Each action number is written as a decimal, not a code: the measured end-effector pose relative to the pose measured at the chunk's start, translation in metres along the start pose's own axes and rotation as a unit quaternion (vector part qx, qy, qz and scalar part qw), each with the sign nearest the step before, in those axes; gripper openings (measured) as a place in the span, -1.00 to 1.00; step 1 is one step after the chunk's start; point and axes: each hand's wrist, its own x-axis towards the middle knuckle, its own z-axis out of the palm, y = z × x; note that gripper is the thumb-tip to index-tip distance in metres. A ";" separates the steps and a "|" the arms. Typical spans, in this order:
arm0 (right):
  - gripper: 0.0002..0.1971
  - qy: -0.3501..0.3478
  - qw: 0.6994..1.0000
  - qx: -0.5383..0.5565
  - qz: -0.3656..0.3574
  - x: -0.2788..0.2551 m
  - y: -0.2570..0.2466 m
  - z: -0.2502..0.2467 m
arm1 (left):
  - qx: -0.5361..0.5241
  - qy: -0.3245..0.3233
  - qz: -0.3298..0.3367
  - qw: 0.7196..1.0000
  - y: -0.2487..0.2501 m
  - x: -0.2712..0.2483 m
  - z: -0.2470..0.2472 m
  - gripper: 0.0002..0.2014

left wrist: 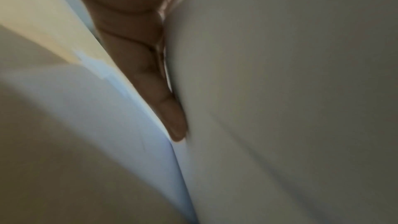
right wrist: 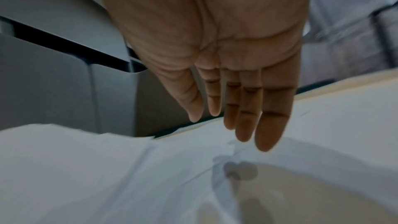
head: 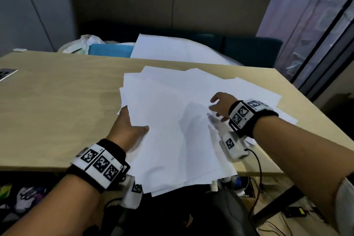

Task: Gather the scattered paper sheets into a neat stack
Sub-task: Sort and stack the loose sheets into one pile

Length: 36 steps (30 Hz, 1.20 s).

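Observation:
A loose pile of white paper sheets point(head: 172, 120) lies fanned on the tan table point(head: 57, 101), its near end hanging past the front edge. My left hand point(head: 130, 126) grips the pile's left edge, thumb on top and fingers under it. In the left wrist view a finger point(left wrist: 150, 74) lies pressed between sheets point(left wrist: 280, 108). My right hand point(head: 218, 109) is open, fingers straight, just over the pile's right side. The right wrist view shows this hand point(right wrist: 237, 108) flat above the rumpled sheets point(right wrist: 107, 168). More sheets point(head: 254, 90) stick out at the right, askew.
Beyond the table's far edge another white sheet point(head: 172, 48) lies on a heap, beside a blue box point(head: 109, 50) and a plastic bag point(head: 80, 44). A socket panel point(head: 5, 74) sits at the table's left. A black cable point(head: 258, 168) hangs from my right wrist.

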 end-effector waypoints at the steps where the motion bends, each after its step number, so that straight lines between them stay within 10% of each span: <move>1: -0.67 0.016 0.999 -0.045 0.009 0.008 0.017 -0.018 | 0.002 -0.008 -0.001 1.000 -0.001 0.006 -0.005 -0.15; 7: -0.47 0.041 0.954 -0.241 0.174 0.061 0.154 -0.097 | 0.020 -0.046 -0.041 0.998 -0.015 0.022 -0.002 -0.28; 14: -0.47 -0.030 0.947 -0.236 0.217 0.014 0.149 -0.098 | 0.171 0.010 -0.089 0.981 -0.009 0.026 0.029 -0.60; 24: -0.11 -0.046 0.949 -0.196 0.241 0.031 0.158 -0.106 | 0.112 0.007 -0.102 0.989 -0.013 0.017 0.034 -0.69; 31: -0.51 0.147 0.980 -0.055 0.125 0.036 0.123 -0.120 | 0.117 0.011 -0.121 0.986 -0.015 0.027 0.030 -0.74; 36: -0.80 0.375 0.910 -0.167 -0.059 -0.018 0.049 -0.154 | 0.113 0.012 -0.125 0.986 -0.015 0.027 0.029 -0.81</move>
